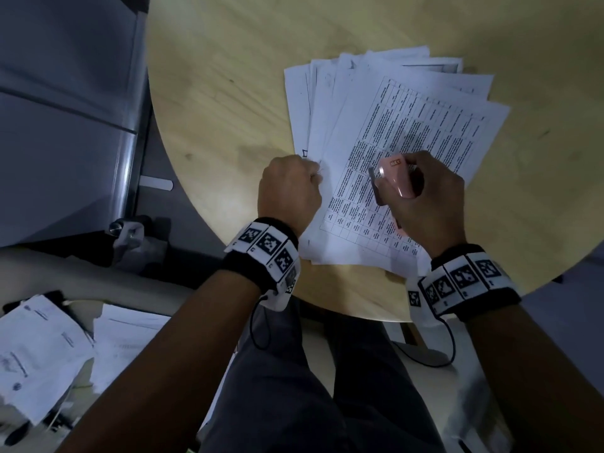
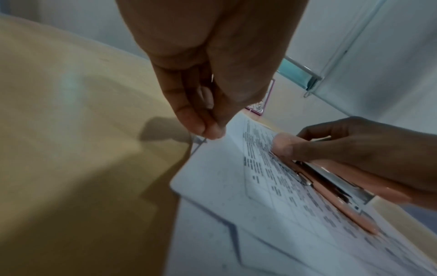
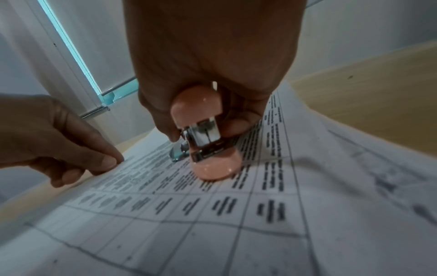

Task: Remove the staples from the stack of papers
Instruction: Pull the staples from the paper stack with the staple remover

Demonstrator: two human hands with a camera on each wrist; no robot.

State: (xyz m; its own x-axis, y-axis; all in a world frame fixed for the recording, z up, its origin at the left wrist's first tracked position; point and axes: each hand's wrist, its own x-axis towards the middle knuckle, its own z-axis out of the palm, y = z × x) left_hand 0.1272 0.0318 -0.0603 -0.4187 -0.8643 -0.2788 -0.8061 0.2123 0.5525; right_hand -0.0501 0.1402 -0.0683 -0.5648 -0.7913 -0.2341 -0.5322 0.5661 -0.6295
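Left hand [image 1: 289, 188] nearer papers' [image 1: 421, 125] corner, fingertips [image 2: 208, 130] pinched there; staple unseen. Right hand [image 1: 428, 204] grips stapler [image 1: 397, 178], flat on top sheet just beside.

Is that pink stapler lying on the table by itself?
No, the right hand grips the pink stapler, holding it against the top printed sheet of the paper stack.

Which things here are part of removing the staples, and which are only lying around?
Part of the job:
stack of papers on the wooden table
pink stapler, gripped by the right hand
left hand, fingertips pinched together at the papers' left edge

Lying around:
loose papers at lower left, off the table
grey cabinet
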